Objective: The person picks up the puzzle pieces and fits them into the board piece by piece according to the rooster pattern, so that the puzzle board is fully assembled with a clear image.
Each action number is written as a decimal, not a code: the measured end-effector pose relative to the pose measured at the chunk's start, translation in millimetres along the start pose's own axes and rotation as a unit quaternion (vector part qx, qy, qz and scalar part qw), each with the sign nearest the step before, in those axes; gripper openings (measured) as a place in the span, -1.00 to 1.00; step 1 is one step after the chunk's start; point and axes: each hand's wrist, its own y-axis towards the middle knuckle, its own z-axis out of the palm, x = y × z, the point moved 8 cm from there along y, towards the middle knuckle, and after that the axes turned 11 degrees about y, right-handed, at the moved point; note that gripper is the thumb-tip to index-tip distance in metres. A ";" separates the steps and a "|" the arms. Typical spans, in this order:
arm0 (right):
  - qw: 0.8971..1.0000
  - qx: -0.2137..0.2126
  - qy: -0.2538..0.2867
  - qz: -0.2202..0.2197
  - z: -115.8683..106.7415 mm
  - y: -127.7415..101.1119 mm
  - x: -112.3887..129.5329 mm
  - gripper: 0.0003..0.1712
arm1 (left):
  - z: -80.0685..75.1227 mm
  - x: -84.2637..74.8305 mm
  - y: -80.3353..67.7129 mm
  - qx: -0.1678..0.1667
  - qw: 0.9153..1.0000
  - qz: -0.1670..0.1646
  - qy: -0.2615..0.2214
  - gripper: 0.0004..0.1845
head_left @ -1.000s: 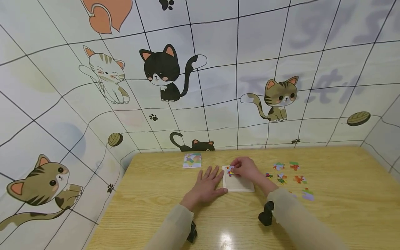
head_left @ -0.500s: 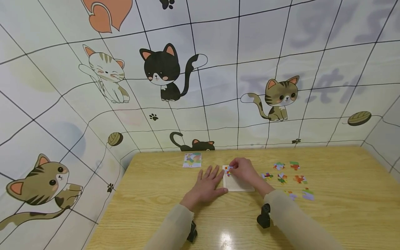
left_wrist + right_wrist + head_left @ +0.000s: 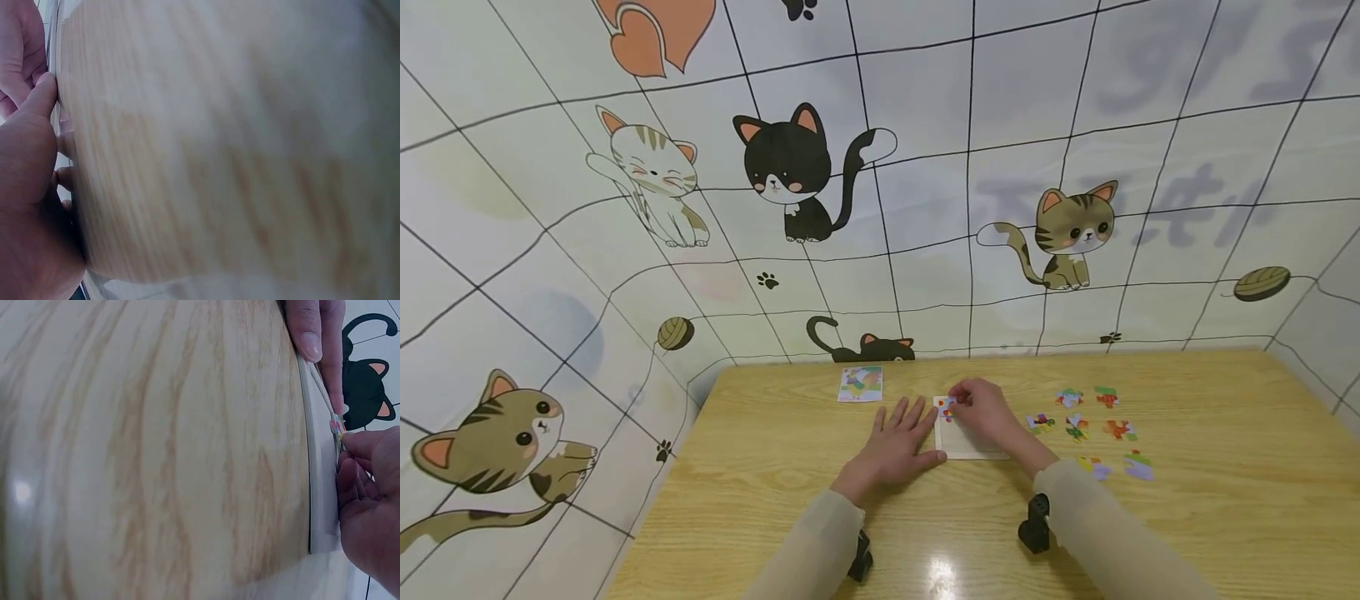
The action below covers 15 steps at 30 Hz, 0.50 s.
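A pale square puzzle tray (image 3: 962, 448) lies on the wooden table, its far-left corner covered by a colourful jigsaw piece (image 3: 945, 407) with red and yellow spots. My right hand (image 3: 990, 414) pinches this piece between thumb and fingertips, low over that corner. In the right wrist view the piece (image 3: 338, 431) shows at the fingertips, beside the tray's rim (image 3: 320, 487). Whether it sits flat in the tray I cannot tell. My left hand (image 3: 895, 447) rests flat with spread fingers along the tray's left side, the thumb touching its near-left edge.
Several loose jigsaw pieces (image 3: 1077, 428) are spread on the table (image 3: 760, 500) right of the tray. A small picture card (image 3: 861, 384) lies at the back left. Behind the table's far edge hangs a cat-patterned wall covering (image 3: 925, 208).
My right hand has shifted slightly left toward the tray's far-left corner, its fingers still on the jigsaw piece. My left hand keeps its place.
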 end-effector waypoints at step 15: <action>0.999 0.034 -0.021 -0.023 1.8 -5.0 -2.4 -0.71 | 0.2 -0.9 0.2 -0.002 1.000 0.000 -0.006 -0.17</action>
